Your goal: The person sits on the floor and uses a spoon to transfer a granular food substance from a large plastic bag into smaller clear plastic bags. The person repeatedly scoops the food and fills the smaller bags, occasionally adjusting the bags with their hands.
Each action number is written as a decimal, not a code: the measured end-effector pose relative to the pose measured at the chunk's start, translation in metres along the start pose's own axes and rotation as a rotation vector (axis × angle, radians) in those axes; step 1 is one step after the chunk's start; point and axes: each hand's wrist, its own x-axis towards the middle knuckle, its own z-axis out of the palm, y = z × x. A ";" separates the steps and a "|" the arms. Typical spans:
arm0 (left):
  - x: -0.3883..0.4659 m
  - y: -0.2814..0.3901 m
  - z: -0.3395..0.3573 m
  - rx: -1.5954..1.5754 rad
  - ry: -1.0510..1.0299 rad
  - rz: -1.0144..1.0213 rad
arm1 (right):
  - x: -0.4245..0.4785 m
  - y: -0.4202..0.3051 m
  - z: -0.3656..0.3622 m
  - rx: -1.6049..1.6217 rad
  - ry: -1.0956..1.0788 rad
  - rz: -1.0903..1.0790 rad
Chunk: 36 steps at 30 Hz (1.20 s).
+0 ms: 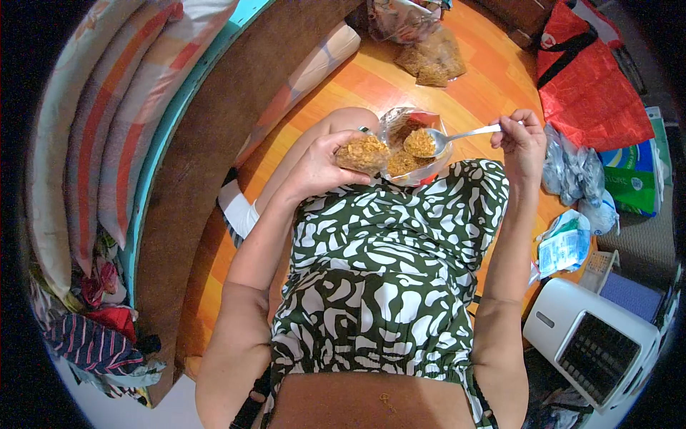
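My left hand (321, 163) holds a small clear plastic bag (363, 154) full of golden-brown flaky food. Out to the right, my right hand (519, 140) grips the end of a metal spoon (477, 131) whose bowl is heaped with the same sort of flakes. The spoon's bowl is over an opened, larger clear plastic bag (399, 170) at my lap, which has more flakes in it and some red on its side. The small bag is just left of the opened one.
Filled clear packets (435, 58) lie on the orange wood-patterned floor (482, 69) ahead, beside a patterned plastic bag (402, 21). A red bag (589, 91), grey plastic bags (573, 163) and a white appliance (557, 316) stand to the right. A bed frame (198, 128) with pillows runs along the left.
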 end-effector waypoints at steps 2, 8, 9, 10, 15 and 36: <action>0.001 0.010 0.001 0.064 0.003 0.018 | 0.003 -0.012 0.002 0.026 -0.026 -0.050; 0.006 0.029 0.003 0.028 0.015 0.020 | 0.007 -0.042 0.027 0.018 -0.065 -0.109; 0.007 0.027 0.003 -0.023 -0.003 0.006 | 0.005 -0.044 0.034 -0.007 -0.071 -0.122; 0.009 0.023 0.003 -0.073 -0.022 -0.008 | 0.003 -0.046 0.042 -0.032 -0.075 -0.135; 0.015 0.027 0.006 -0.130 -0.037 0.021 | -0.019 -0.054 0.075 -0.137 -0.170 -0.248; 0.022 0.014 0.016 -0.198 -0.028 0.251 | -0.046 -0.068 0.078 -0.180 -0.072 -0.396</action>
